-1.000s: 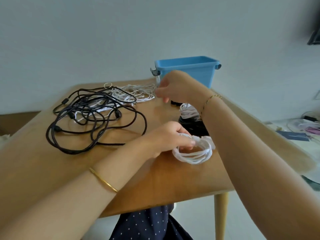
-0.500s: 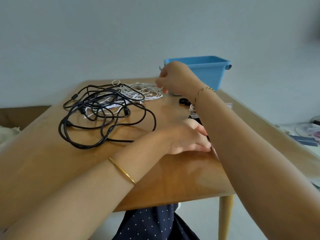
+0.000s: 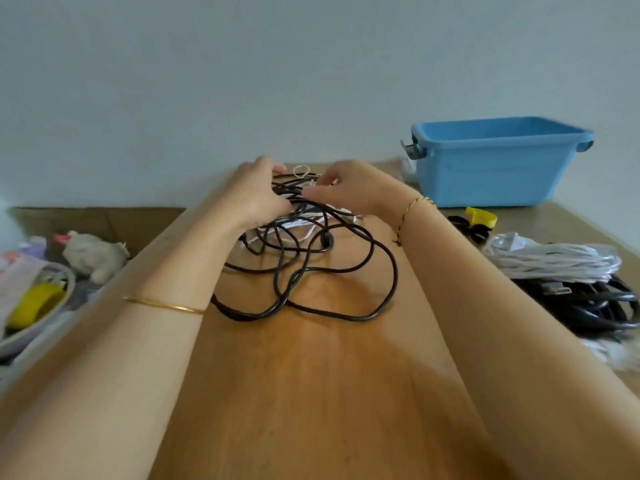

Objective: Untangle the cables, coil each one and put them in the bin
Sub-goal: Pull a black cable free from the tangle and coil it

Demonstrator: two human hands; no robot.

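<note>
Seen from the head camera, you are stretching both arms across the pale brown wooden table [image 3: 311, 393] towards its far edge. The tangled heap of black and white cables [image 3: 327, 240] is lying there in loose loops. Your left hand [image 3: 256, 195] is curling its fingers into the far end of the heap, its grip closing around several black strands. Your right hand [image 3: 349, 192] is meeting it from the other side. Its thumb and forefinger are pinching a strand tightly, with the grip narrowed to the fingertips. A small pale ring [image 3: 301, 171] is lying on the far edge between your two hands.

The blue plastic bin [image 3: 495, 168] is standing at the far right corner, well apart from the heap, and its inside is hidden from this angle. Along the right edge, a coiled white cable bundle [image 3: 554, 261] is resting on a coiled black cable bundle [image 3: 588, 306]. Between these and the bin, a yellow strap [image 3: 481, 218] is lying beside some black ties [image 3: 467, 227].

A thin gold bangle [image 3: 162, 304] is sitting on your left forearm.
</note>
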